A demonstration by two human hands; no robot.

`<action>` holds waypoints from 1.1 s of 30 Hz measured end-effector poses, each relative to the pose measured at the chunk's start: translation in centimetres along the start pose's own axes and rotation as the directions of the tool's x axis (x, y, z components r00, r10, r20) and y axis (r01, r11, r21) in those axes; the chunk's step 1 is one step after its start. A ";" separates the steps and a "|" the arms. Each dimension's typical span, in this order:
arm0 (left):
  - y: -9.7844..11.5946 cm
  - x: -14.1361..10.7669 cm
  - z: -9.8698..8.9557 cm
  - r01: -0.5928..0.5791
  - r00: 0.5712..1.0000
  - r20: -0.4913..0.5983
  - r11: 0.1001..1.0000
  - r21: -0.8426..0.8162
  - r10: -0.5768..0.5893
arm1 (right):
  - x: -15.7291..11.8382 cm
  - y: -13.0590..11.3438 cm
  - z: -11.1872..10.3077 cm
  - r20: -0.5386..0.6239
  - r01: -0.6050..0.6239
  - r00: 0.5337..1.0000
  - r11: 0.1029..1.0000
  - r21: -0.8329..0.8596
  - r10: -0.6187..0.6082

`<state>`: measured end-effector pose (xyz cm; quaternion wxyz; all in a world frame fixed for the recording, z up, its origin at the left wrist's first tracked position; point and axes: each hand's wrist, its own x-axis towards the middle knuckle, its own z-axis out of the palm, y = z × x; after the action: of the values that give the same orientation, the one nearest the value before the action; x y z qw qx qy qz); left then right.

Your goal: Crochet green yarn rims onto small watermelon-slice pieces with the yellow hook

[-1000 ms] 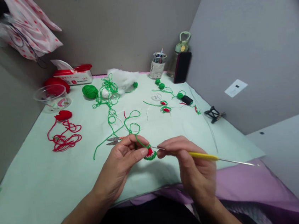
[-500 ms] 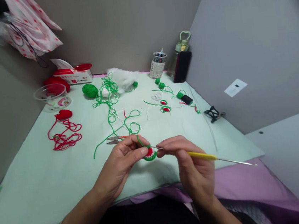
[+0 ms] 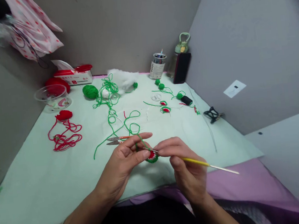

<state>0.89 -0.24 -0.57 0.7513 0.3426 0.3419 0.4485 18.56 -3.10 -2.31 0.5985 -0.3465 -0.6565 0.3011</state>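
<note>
My left hand point(image 3: 129, 157) pinches a small round crochet piece point(image 3: 152, 156), red inside with a white line and a green edge. Green yarn point(image 3: 142, 141) runs from it over my left index finger, which is stretched out. In my right hand point(image 3: 186, 161) is a crochet hook with a yellow handle point(image 3: 196, 161); its thin metal tip lies at the top edge of the piece. Behind my left fingers, orange-handled snips point(image 3: 113, 141) rest on the table, partly hidden.
Loose green yarn point(image 3: 131, 122) lies beyond my hands, with red yarn point(image 3: 68, 135) at the left. A clear tub point(image 3: 54, 98), tissue box point(image 3: 75, 77), pen holder point(image 3: 157, 66), bottle and phone point(image 3: 182, 68) stand along the back. Small crochet pieces point(image 3: 165, 109) lie right of centre.
My right hand and the hook have shifted slightly left, and the hook's rear end has swung left and down. My left index finger has straightened. The crochet piece has moved slightly right.
</note>
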 end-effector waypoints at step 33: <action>-1.8 0.0 1.2 0.007 0.992 -0.121 0.984 -0.179 -0.029 | -1.2 1.3 1.5 -0.016 0.219 0.966 0.845 -0.488 -0.259</action>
<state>2.69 -1.12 -1.42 0.7606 0.2426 0.3489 0.4909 17.23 -3.27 -4.22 0.5522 -0.4121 -0.7238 0.0369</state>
